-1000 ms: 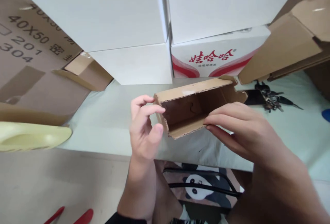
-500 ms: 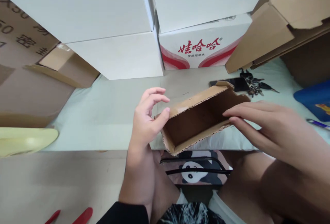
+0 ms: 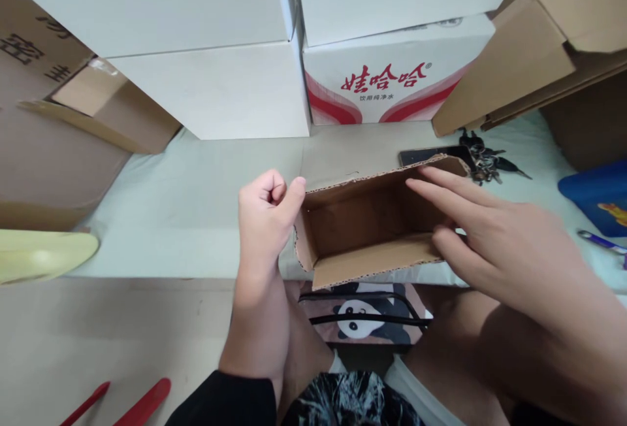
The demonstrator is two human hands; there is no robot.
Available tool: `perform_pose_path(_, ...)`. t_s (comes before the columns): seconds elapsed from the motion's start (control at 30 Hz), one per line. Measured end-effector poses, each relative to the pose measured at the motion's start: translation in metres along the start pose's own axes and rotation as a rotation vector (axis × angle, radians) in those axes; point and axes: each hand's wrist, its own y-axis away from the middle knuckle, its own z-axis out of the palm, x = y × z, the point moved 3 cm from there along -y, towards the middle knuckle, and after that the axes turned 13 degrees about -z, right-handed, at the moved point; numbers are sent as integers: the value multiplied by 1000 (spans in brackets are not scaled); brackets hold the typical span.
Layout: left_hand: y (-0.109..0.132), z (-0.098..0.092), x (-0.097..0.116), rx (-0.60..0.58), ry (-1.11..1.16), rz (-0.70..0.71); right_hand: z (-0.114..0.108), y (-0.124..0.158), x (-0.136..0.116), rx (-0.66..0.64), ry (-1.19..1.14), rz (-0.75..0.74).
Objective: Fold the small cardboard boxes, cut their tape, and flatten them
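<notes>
A small brown cardboard box (image 3: 362, 223), its open side facing me, rests at the front edge of the pale green surface, tilted slightly. At its left end is my left hand (image 3: 264, 223), fingers curled in and thumb pointing up beside the box's upper left corner. Whether anything is inside those fingers is hidden. My right hand (image 3: 509, 243) reaches over the right end from the right. Its fingers are stretched out and apart, the tips against the inside of the far wall, while the thumb lies by the near flap.
Behind the cardboard box lie a dark phone (image 3: 416, 155) and a bunch of keys (image 3: 484, 158). White cartons (image 3: 245, 93) are stacked at the back. A blue container (image 3: 597, 197) and a purple pen (image 3: 600, 240) are at right. Below, a panda-print bag (image 3: 362, 321) sits between my legs.
My left hand has closed from spread fingers into a curled grip. My right hand's fingers moved from the near wall to the far wall. The box's near flap has folded outward, showing more inside.
</notes>
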Motion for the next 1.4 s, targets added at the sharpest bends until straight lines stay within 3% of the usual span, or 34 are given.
perform_pose_path(0.17,2,-1,2,-200,7,62,1,4,1,44,46,27)
perform_pose_path(0.37,5,1,2,-195,-214,229,2,1,2,79,39,40)
perform_pose_path(0.57,-3,5,-12,-227,-251,178,6,0,4,92,-95,120)
perform_pose_path(0.73,-7,14,-25,-367,-292,115,-4,-6,3,91,-159,134)
perform_pose_path(0.83,-9,16,-29,-397,-337,91,-13,-6,6,191,-168,132)
perform_pose_path(0.97,-12,17,-34,-379,-267,109,-19,-1,17,298,-130,302)
perform_pose_path(1.07,-14,20,-39,-340,-190,107,-17,-1,22,267,-203,343)
perform_pose_path(1.23,-17,25,-42,-359,-106,43,-8,-6,22,237,-414,251)
perform_pose_path(1.4,-17,18,-39,-455,-173,151,8,-6,21,6,-537,114)
